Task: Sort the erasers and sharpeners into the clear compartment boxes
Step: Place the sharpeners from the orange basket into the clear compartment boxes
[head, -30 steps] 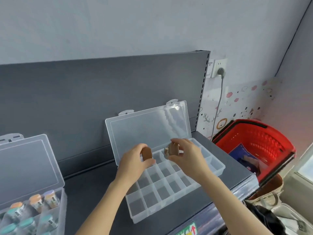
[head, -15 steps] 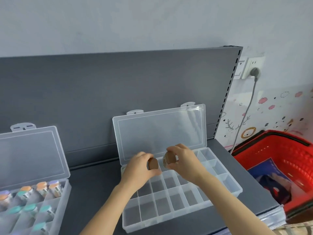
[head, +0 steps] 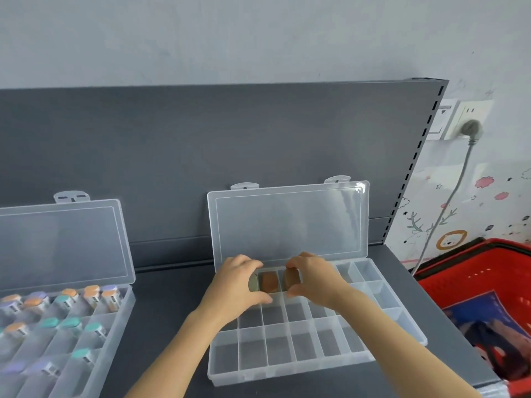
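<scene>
A clear compartment box [head: 316,366] lies open on the dark shelf, its lid [head: 290,222] leaning against the back panel. My left hand [head: 234,285] is over the back-left compartments, fingers closed on a small greyish round piece [head: 254,282]. A brown eraser [head: 269,281] lies in a back-row compartment between my hands. My right hand [head: 314,278] pinches another brown piece [head: 290,280] over the neighbouring back-row compartment. The other compartments in view hold nothing.
A second clear box [head: 120,320] at the left holds several sharpeners with orange, purple and teal caps; its lid is up. A red basket [head: 448,268] with a printed packet stands right of the shelf. A wall socket [head: 471,119] and its cable hang at the right.
Both hands have lowered toward the box's back row. A brown eraser now lies in a compartment between them. The view has shifted left and down.
</scene>
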The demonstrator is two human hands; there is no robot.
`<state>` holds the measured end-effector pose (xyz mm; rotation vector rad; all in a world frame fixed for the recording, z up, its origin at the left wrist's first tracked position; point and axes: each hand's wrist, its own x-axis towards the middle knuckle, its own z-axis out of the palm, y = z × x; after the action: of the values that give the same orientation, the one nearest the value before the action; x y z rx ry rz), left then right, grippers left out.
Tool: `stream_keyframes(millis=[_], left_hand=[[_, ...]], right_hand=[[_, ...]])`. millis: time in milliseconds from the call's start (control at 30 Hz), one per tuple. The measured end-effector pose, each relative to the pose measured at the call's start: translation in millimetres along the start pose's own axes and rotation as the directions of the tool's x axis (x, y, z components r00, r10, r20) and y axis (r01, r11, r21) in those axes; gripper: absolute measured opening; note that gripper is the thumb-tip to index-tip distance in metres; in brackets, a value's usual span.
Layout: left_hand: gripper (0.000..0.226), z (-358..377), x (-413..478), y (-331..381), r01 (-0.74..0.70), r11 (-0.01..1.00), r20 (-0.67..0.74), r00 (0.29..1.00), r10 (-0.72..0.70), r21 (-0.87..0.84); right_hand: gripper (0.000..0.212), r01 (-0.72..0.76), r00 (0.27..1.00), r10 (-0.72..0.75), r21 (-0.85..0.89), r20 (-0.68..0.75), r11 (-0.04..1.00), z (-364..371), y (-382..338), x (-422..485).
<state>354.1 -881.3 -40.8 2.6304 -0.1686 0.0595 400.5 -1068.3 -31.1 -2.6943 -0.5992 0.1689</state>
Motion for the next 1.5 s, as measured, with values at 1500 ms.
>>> stream_keyframes(millis=[1500], left_hand=[[0.059, -98, -224, -81, 0.369, 0.910, -0.441, 0.860, -0.256, 0.191]], right_hand=[[0.064, 0.581, 0.814, -0.579, 0.073, -0.048, 0.811, 56, -200, -48]])
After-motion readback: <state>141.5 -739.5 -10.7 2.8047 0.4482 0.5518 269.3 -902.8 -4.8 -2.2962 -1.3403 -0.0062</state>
